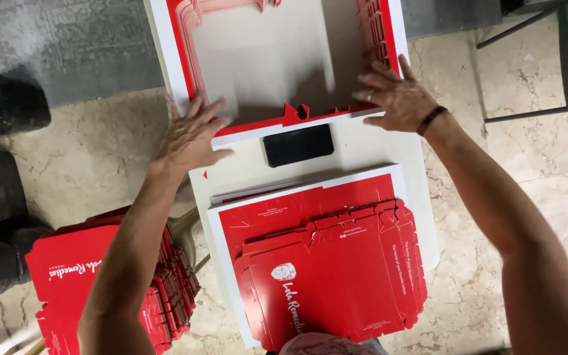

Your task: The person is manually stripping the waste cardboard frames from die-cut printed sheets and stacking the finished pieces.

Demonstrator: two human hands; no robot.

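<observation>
hands flat and open: left hand and right hand press the die-cut sheet just beyond the phone; uneven pressure could skew it or tear tabs.

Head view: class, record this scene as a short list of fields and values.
Left hand: flat on the near left corner of the die-cut sheet stack
Right hand: flat on the stack's right edge
Between stacks: black phone on the white table
Near stack: red flat carton blanks
Floor, left: second red pile
</observation>
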